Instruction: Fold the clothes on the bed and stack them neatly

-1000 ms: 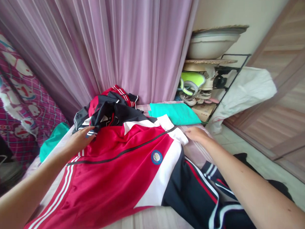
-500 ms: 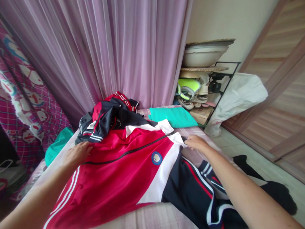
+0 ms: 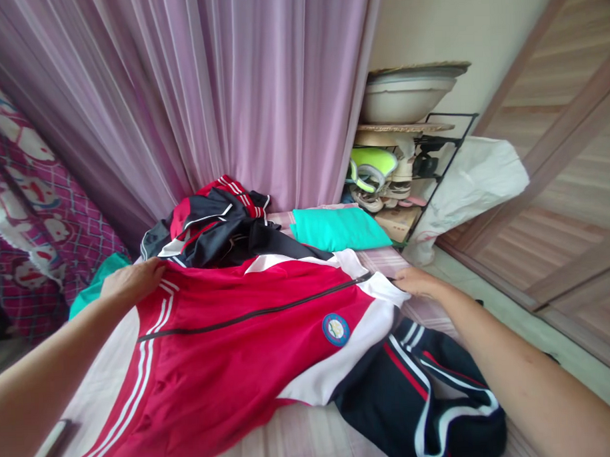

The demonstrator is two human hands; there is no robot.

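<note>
Glossy red jacket (image 3: pixel 239 351), 2 hands

Glossy, smooth red cloth jacket (image 3: pixel 249 344), sheer pink fabric curtain (image 3: pixel 220 91) behind, black metal rack (image 3: pixel 452 143), matt wooden door (image 3: pixel 573 179).

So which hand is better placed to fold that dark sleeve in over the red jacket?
Right, probably: the right hand rests at the red jacket collar edge, just above the dark sleeve; the left hand is across at the far shoulder.
</note>
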